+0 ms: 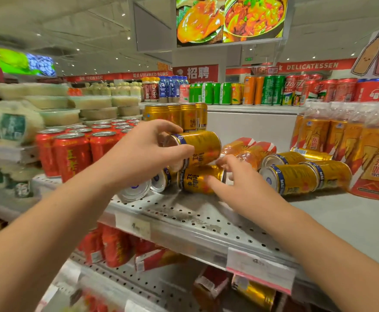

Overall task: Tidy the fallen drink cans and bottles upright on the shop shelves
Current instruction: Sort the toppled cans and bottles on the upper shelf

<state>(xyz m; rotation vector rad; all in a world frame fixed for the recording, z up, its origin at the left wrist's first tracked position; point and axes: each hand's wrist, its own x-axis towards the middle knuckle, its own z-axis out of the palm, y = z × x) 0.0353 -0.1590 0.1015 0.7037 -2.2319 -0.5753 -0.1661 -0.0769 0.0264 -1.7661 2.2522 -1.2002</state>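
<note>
My left hand (148,152) grips a gold can (203,146) by its end and holds it on its side above the shelf (206,224). Below it a second gold can (198,179) lies on its side, with the spread fingers of my right hand (238,179) touching its right end. Two more gold cans (139,190) lie under my left wrist, ends toward me. Several gold cans (294,176) lie fallen to the right, and two orange bottles (251,149) lie behind my right hand. Upright gold cans (179,113) stand at the back.
Upright red cans (71,149) stand left of my hands. Shrink-wrapped orange bottles (346,143) stand at the right. A higher shelf behind holds green, orange and red cans (274,90). Lower shelves hold red cans (114,246). Price tags (260,269) hang on the shelf edge.
</note>
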